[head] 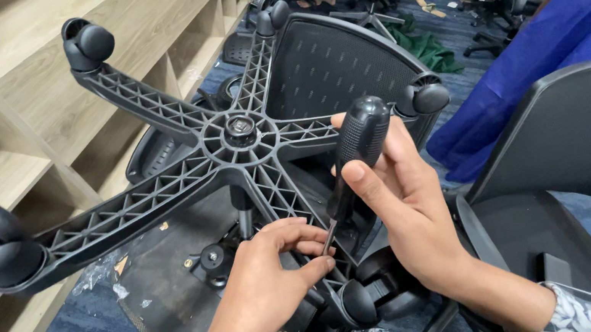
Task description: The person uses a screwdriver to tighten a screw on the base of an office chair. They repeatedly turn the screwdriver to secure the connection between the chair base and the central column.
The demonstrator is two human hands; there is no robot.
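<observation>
Screwdriver [354, 146] is standing upright in our right hand [400, 197], grip clamped on its black handle, above the upturned chair base [242, 139]. We are pinching its shaft low with our left hand [273, 277], fingers closed together on it. We are judging that steadying the tip and keeping the shaft straight matters most, pressing down without slipping toward the castor [357, 304].

The tip of the screwdriver [355, 151] goes behind the fingers of the left hand [269, 281], so I cannot see what it touches. Both arms are cut off at the bottom edge. The star base [230, 140] hides much of the chair seat [168, 299] under it.
</observation>
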